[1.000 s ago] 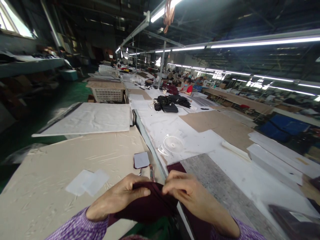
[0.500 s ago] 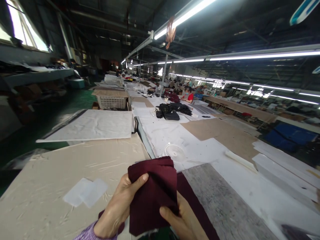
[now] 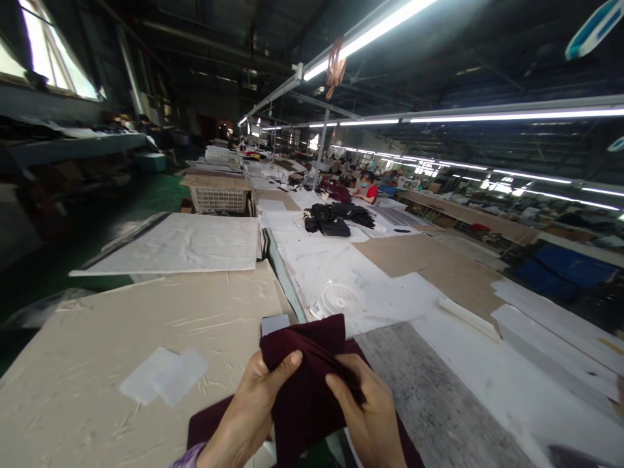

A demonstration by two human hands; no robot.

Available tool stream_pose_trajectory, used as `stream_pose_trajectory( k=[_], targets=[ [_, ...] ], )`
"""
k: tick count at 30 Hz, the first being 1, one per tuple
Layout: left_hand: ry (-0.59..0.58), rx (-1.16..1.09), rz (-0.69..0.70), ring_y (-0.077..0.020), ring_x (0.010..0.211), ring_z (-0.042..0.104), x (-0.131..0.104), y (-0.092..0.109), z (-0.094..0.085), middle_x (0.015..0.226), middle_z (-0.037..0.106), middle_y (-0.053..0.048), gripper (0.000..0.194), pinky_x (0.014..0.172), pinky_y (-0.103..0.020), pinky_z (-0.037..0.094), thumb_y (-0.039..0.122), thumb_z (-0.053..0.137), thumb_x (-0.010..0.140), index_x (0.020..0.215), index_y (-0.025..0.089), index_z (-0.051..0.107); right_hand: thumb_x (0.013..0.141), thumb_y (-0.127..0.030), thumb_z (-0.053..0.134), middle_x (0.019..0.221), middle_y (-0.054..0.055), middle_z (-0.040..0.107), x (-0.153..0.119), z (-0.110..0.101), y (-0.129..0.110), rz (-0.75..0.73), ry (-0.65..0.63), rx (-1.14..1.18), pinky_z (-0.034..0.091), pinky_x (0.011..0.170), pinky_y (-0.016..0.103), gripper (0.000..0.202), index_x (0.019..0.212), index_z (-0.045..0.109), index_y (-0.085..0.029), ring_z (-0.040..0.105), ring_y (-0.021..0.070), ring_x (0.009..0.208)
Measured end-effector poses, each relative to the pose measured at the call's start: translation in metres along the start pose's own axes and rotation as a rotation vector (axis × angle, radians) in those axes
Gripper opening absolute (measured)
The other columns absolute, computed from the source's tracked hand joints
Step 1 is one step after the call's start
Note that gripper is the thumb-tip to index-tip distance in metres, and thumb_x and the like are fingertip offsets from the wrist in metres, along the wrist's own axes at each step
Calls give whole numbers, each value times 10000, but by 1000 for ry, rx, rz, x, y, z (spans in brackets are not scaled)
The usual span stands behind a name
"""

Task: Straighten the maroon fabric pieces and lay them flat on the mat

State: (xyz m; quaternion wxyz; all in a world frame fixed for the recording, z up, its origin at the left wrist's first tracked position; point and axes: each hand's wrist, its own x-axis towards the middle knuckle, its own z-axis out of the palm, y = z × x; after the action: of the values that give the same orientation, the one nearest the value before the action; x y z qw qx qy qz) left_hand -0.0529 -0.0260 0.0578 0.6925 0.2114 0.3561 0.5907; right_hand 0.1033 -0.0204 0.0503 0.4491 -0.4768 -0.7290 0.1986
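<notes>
Dark maroon cloth (image 3: pixel 305 383) is held between both hands at the bottom centre, bunched and folded along its top. My left hand (image 3: pixel 256 400) grips its left side, thumb on the front face. On the right side, my right hand (image 3: pixel 365 403) pinches a fold between thumb and fingers. More maroon fabric shows beneath, to the left of my left wrist and along the right behind my right hand. Just behind the cloth stands a small white fan (image 3: pixel 340 298). Two translucent white sheets (image 3: pixel 163 376) overlap on the beige-covered table (image 3: pixel 97 331) at left.
A grey mottled board (image 3: pixel 433 390) lies on the white table at right. Farther back are black items (image 3: pixel 334 218), brown paper (image 3: pixel 429 257) and a plastic crate (image 3: pixel 219 197). A person in red (image 3: pixel 368 190) is at the far tables.
The cloth has gone from fairly flat to bunched. My right hand has moved up to its upper right part, and my left hand has shifted slightly right. A pale rectangle now shows behind the cloth.
</notes>
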Motion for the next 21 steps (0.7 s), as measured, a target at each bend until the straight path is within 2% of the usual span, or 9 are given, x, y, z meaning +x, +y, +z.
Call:
stream_pose_trajectory(
  k=[3,6,9,12,15,18,21],
  targets=[
    [-47,-14,-48,-157,642,671,-1,2,-2,754,743,-71,195,654,-239,540,264,753,695,847,145,727,880,-341,510,814,38,702,4,-5,-2,109,-15,2,557,706,245,212,871,657,-188,679,187,786],
    [-91,-28,-73,-169,704,684,-1,3,-4,820,749,-79,230,702,-251,545,250,744,708,918,157,729,877,-385,501,956,100,717,4,-9,1,172,-67,-33,558,803,318,301,981,668,-158,676,241,906],
    [-105,-28,-66,-177,738,690,0,2,-5,855,751,-83,249,697,-245,545,259,729,726,956,162,722,873,-410,513,1077,138,692,2,-12,9,189,-87,-51,535,880,394,373,1098,652,-147,647,285,1004],
    [-92,-30,-61,-198,780,694,-1,2,-6,870,751,-89,259,697,-254,548,291,718,738,961,158,719,865,-416,534,1112,147,678,1,-13,14,179,-85,-48,520,905,431,387,1129,646,-157,631,308,1035],
    [-109,-40,-50,-217,832,692,-1,1,-7,895,750,-93,283,751,-288,549,300,730,725,974,167,715,870,-417,525,1092,142,685,4,-15,10,164,-102,-41,527,891,418,374,1112,650,-160,637,305,1019],
    [-171,-30,-43,-226,870,686,0,1,-8,934,746,-81,359,807,-314,538,204,782,657,1008,193,706,889,-392,494,1060,125,692,10,-17,-1,147,-170,-31,535,860,376,319,1059,651,-171,646,280,991],
    [-156,-12,-35,-211,868,684,1,-1,-8,964,742,-74,297,832,-313,528,190,745,699,994,194,712,911,-358,453,1092,107,668,15,-18,-8,103,-243,-5,514,878,342,284,1059,629,-191,619,250,1033]
  ],
)
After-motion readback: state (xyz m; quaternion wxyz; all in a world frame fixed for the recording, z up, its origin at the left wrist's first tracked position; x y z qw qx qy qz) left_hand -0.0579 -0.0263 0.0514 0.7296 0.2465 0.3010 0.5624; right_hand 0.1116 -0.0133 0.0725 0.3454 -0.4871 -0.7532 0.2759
